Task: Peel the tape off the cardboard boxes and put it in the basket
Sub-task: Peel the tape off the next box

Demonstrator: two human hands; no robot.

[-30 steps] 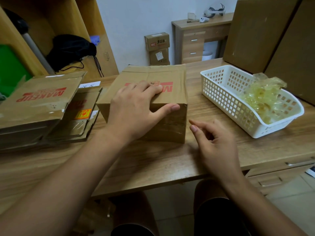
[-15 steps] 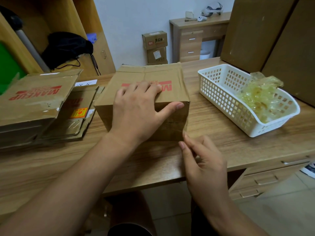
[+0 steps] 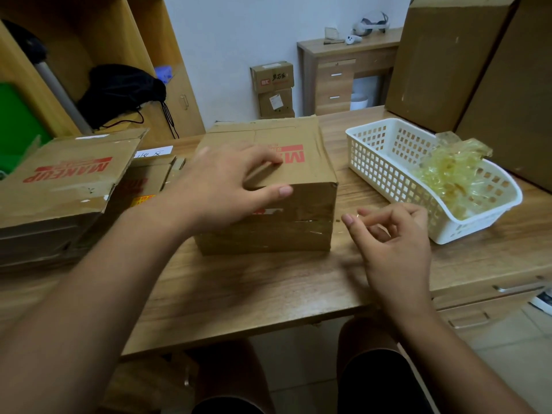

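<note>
Right hand (image 3: 394,243) drawn back from box (image 3: 298,177), wooden desk (image 3: 254,294), white wall (image 3: 239,40)

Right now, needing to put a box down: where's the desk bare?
Bare: the desk strip before the cardboard box, between both forearms. The gap between box and white basket is narrow; the right hand is there. Flattened boxes crowd the left.

White wall (image 3: 239,40); wooden shelving (image 3: 89,40) left; small drawer desk (image 3: 334,76) behind; tiled floor (image 3: 507,369).
</note>
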